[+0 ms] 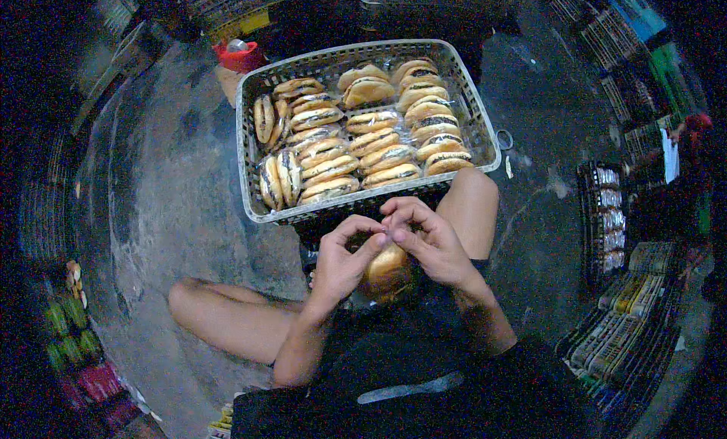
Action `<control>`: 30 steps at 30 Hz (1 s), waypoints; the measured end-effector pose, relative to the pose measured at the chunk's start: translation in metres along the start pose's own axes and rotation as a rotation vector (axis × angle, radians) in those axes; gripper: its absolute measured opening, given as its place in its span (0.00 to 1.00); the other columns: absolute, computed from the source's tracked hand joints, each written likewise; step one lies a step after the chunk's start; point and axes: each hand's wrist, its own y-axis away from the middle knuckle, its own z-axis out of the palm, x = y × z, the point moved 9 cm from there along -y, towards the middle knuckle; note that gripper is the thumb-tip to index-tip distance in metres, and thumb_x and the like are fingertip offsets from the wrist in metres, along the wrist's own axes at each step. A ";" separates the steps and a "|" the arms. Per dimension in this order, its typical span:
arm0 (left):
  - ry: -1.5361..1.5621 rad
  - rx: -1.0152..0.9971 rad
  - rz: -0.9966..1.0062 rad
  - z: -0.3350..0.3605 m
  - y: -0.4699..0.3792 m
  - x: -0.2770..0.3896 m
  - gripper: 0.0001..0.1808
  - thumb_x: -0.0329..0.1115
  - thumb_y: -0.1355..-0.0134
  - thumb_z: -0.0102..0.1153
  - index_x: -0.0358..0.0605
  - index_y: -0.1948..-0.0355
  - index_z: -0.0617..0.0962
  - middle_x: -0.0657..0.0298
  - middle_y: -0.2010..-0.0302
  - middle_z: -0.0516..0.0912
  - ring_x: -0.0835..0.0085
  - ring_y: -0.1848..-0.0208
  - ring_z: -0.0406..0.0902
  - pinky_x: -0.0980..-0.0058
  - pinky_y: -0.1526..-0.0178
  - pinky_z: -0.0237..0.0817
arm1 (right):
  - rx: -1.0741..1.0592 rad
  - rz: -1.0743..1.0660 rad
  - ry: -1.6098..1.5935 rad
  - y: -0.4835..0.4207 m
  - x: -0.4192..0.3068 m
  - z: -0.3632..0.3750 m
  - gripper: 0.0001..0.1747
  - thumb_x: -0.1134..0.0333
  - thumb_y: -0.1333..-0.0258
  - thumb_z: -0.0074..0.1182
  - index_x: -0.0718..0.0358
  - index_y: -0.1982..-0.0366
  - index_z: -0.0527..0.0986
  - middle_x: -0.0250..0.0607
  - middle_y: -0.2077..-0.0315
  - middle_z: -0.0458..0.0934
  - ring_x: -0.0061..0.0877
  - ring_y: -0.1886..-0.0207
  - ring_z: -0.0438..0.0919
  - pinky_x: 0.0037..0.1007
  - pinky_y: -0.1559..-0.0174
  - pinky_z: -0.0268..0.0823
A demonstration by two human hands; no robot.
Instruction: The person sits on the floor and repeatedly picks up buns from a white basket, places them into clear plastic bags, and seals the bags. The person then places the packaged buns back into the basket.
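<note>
A golden round bun [387, 273] hangs over my lap, apparently inside a clear plastic bag [388, 234]. My left hand [347, 258] pinches the gathered top of the bag between thumb and fingertips. Close against it, my right hand [430, 241] grips the same spot from the other side. Just beyond my hands stands a grey plastic basket [243, 160] with perforated walls. Inside it, filled buns [392, 155] in clear wrappers are set on edge in rows, dark filling showing at their seams. A pair of buns [366, 87] leans near the basket's far wall.
A tape-like ring [504, 139] lies on the concrete floor [182, 155], right of the basket. A red item [241, 58] sits behind its far left corner. At right are a crate of shiny packs [611, 217] and stacked crates [619, 319]; at left, green packs [71, 325] and pink packs [99, 380].
</note>
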 end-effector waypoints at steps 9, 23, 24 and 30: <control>-0.280 0.104 0.059 -0.008 0.011 0.013 0.11 0.28 0.46 0.56 0.38 0.62 0.73 0.57 0.74 0.79 0.72 0.73 0.77 0.76 0.68 0.68 | 0.098 -0.118 0.628 -0.004 0.001 0.001 0.06 0.72 0.51 0.52 0.65 0.70 0.74 0.43 0.72 0.75 0.35 0.67 0.73 0.31 0.61 0.66; -0.339 -0.218 -0.225 0.017 -0.013 -0.049 0.13 0.37 0.44 0.50 0.34 0.67 0.74 0.55 0.67 0.76 0.73 0.64 0.73 0.76 0.60 0.63 | 0.058 0.231 0.965 0.027 0.033 -0.005 0.20 0.69 0.56 0.56 0.67 0.58 0.67 0.46 0.61 0.70 0.37 0.57 0.70 0.33 0.55 0.65; -0.249 -0.315 -0.233 0.027 -0.012 -0.047 0.15 0.39 0.43 0.51 0.35 0.65 0.75 0.56 0.64 0.77 0.70 0.61 0.73 0.74 0.57 0.63 | 0.085 0.349 0.913 0.033 0.038 -0.015 0.21 0.69 0.55 0.56 0.68 0.58 0.67 0.46 0.61 0.70 0.34 0.56 0.70 0.33 0.54 0.65; -0.067 0.084 0.299 0.070 -0.005 0.007 0.15 0.40 0.43 0.52 0.35 0.67 0.76 0.54 0.66 0.77 0.65 0.63 0.74 0.72 0.58 0.64 | 0.678 -0.070 0.580 0.071 -0.002 -0.080 0.35 0.50 0.48 0.50 0.67 0.47 0.55 0.43 0.61 0.67 0.31 0.58 0.68 0.30 0.55 0.61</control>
